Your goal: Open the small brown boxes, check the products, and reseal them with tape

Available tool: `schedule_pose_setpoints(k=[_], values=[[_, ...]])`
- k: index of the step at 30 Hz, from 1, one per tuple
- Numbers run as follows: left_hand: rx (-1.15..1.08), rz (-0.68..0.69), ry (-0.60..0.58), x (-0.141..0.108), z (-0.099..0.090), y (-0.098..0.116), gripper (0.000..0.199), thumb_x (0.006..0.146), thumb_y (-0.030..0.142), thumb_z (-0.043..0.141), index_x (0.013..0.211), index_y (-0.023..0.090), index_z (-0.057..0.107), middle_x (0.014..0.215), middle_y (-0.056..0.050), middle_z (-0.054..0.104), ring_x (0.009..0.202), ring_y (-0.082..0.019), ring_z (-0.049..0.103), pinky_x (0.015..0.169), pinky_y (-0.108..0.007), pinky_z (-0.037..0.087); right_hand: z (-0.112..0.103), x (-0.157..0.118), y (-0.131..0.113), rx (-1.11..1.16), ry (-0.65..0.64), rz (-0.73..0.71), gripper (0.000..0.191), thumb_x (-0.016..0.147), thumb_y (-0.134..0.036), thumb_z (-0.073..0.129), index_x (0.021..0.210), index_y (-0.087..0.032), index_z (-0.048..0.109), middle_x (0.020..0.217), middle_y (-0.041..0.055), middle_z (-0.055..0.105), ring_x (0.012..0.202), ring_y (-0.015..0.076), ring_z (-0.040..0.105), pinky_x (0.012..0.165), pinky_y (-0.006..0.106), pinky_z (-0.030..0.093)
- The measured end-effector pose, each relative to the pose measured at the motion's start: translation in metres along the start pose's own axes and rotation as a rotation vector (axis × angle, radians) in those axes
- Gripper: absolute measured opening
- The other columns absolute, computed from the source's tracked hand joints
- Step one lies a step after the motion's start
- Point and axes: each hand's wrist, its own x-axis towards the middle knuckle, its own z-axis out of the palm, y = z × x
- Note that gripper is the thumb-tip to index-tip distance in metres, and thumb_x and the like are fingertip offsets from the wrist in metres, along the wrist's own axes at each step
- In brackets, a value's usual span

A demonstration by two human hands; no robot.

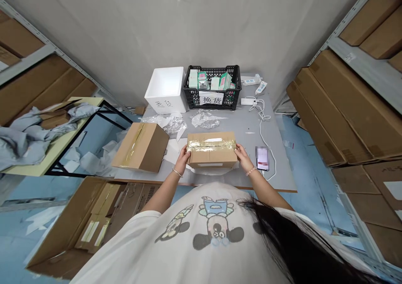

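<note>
A taped brown cardboard box [211, 147] is held at the front of the grey table [245, 129]. My left hand [182, 156] grips its left end, with the fingers partly hidden behind the side. At the right end, my right hand [243, 156] closes on the box in the same way. Shiny yellowish tape runs across the top, and a white label strip shows on the side facing me. A larger taped box [150, 148] stands tilted to the left of my left hand. To the right of my right hand lies a phone [262, 158] with its screen lit.
Behind are a white foam box [166, 83] and a black crate [232, 98] of small packs. Crumpled clear plastic [205, 120] lies before them. Power strips [248, 101] and white cables sit at the right. A large open carton [59, 217] stands low left; shelves of boxes flank both sides.
</note>
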Motion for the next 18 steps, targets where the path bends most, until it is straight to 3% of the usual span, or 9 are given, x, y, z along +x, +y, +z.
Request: schedule_pose_setpoints(k=[4, 7, 10, 14, 18], values=[[0.064, 0.005, 0.021, -0.005, -0.005, -0.004, 0.066, 0.082, 0.055, 0.064, 0.137, 0.021, 0.049, 0.142, -0.012, 0.053, 0.131, -0.03, 0.049, 0.11, -0.044, 0.04, -0.035, -0.004, 0.021, -0.165, 0.124, 0.119, 0.052, 0.088, -0.05, 0.05, 0.132, -0.024, 0.053, 0.142, 0.0072, 0.054, 0.128, 0.0203, 0.053, 0.1, 0.037, 0.047], [0.186, 0.0, 0.07, -0.004, -0.008, -0.001, 0.069, 0.082, 0.054, 0.065, 0.139, 0.02, 0.047, 0.148, -0.015, 0.045, 0.131, -0.031, 0.049, 0.109, -0.047, 0.039, -0.066, -0.008, 0.042, -0.54, 0.264, 0.232, 0.045, 0.089, -0.037, 0.049, 0.129, -0.017, 0.055, 0.134, 0.0126, 0.059, 0.122, 0.0225, 0.056, 0.101, 0.037, 0.045], [0.413, 0.131, 0.118, -0.004, -0.006, 0.017, 0.073, 0.082, 0.052, 0.065, 0.142, 0.018, 0.042, 0.153, -0.018, 0.037, 0.138, -0.034, 0.04, 0.114, -0.052, 0.031, -0.083, -0.015, 0.06, -0.957, 0.207, 0.287, 0.047, 0.087, -0.025, 0.053, 0.132, -0.01, 0.054, 0.133, 0.0195, 0.056, 0.123, 0.0268, 0.054, 0.105, 0.036, 0.039], [0.677, 0.411, 0.029, -0.006, 0.019, 0.053, 0.068, 0.085, 0.048, 0.064, 0.142, 0.017, 0.044, 0.154, -0.018, 0.036, 0.146, -0.033, 0.026, 0.121, -0.051, 0.016, -0.073, -0.015, 0.078, -1.258, 0.08, 0.278, 0.058, 0.088, -0.019, 0.055, 0.143, -0.008, 0.043, 0.13, 0.0229, 0.054, 0.123, 0.0312, 0.051, 0.103, 0.038, 0.039], [0.861, 0.454, -0.265, -0.002, 0.061, 0.074, 0.077, 0.079, 0.054, 0.069, 0.145, 0.021, 0.044, 0.159, -0.016, 0.027, 0.148, -0.038, 0.018, 0.12, -0.057, 0.007, -0.051, -0.006, 0.091, -1.32, 0.123, 0.329, 0.062, 0.092, -0.012, 0.044, 0.152, -0.01, 0.029, 0.133, 0.0244, 0.051, 0.125, 0.0337, 0.048, 0.101, 0.044, 0.04]])
